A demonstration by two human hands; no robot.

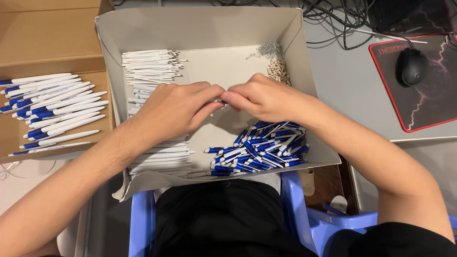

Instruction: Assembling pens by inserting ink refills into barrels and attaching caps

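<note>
Pen part (222,100): small, light, rigid, likely slippery; pinched at both ends between left hand (173,112) and right hand (262,99), box (200,28) centre, 12 o'clock of blue caps (259,153).

We see a matt grey cardboard tray (200,28) holding smooth, glossy plastic pen barrels (159,159) in white, blue-and-white plastic pen caps (259,152), thin white plastic refills (150,66), shiny metal springs (267,48) and small dull beige plastic bits (278,70). The brown cardboard box (47,33) looks matt; the mouse pad (428,95) seems cloth.
</note>
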